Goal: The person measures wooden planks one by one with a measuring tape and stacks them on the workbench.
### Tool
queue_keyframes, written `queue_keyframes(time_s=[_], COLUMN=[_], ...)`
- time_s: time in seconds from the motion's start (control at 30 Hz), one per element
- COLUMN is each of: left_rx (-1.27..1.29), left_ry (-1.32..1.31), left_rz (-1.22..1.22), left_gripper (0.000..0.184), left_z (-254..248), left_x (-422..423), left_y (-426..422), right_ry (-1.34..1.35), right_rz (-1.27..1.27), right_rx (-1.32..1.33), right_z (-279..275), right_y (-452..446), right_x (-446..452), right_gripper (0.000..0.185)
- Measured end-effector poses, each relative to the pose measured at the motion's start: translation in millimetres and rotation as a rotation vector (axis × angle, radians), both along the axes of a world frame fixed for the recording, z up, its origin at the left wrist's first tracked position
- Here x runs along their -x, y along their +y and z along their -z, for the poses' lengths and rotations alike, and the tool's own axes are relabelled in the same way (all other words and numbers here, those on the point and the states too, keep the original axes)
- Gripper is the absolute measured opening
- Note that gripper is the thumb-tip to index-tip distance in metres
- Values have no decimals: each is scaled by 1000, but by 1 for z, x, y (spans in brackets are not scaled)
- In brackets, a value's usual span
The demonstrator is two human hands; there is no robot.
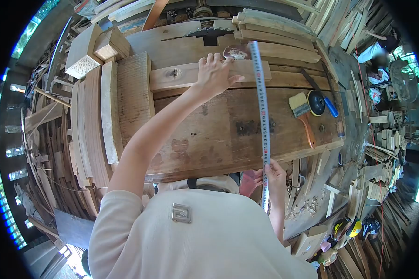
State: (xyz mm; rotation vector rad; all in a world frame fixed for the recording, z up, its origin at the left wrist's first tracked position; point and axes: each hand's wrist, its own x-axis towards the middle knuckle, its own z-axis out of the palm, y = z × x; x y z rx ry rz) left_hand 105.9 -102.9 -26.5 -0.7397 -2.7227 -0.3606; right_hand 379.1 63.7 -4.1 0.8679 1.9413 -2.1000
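My left hand (215, 76) lies with its fingers spread on a short pale board (174, 74) with a dark knot, which rests across the wooden bench (205, 135). A white tape measure (261, 102) is stretched out over the right end of that board, its tip beyond the board's far edge. Near the bench's front edge, my right hand (273, 176) grips the tape between its fingers. The tape runs on below that hand toward my body. A round saw blade (212, 32) sticks up through the bench beyond my left hand.
A brush (300, 106), a round black object (316, 102) and a blue-handled tool (331, 108) lie at the bench's right. Boards (93, 116) and thick blocks (86, 51) stand along its left. More planks (279, 39) lie at the back. Another person (379, 46) is far right.
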Motion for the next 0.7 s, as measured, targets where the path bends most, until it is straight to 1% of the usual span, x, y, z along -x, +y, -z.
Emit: queue_keyframes(time_s=[0.07,0.1,0.17,0.2,0.27,0.3,0.37,0.4,0.47,0.5,0.53,0.6,0.63,0.7], left_rx=[-125,-124,-392,-394,-612,-617,-418,-383,-351,-236,-237,-241,-235,-233], left_ry=[-91,-89,-96,-96,-235,-233,-31,-24,119,19,20,-39,-116,-116], left_rz=[65,63,153,146,82,72,-68,-75,13,42,40,144,145,188], left_gripper=[52,52,48,48,49,49,53,58,66,73,73,79,85,87], left_z=[3,8,17,17,15,13,9,2,4,4,6,12,15,18], left_x=[2,7,14,16,19,18,14,10,9,8,9,14,16,18], left_y=[-4,-4,-6,-5,1,4,12,14,18,19,21,25,26,25], right_ry=[-20,-28,-39,-46,-56,-57,-67,-72,-76,-82,-82,-72,-71,-73], right_rz=[-35,-62,-96,-97,-113,-123,-129,-147,-163,-175,-177,-200,-194,-277], right_rx=[28,36,43,41,42,37,79,79,65,59,58,137,138,124], right_z=[2,5,9,11,10,10,13,14,16,16,15,15,14,9], right_y=[1,2,2,0,-5,-7,-8,-7,-4,-4,-3,-1,-1,-1], right_x=[-4,-6,-9,-11,-11,-11,-13,-13,-14,-14,-13,-11,-8,6], right_gripper=[27,26,26,25,23,23,22,22,22,23,23,24,24,25])
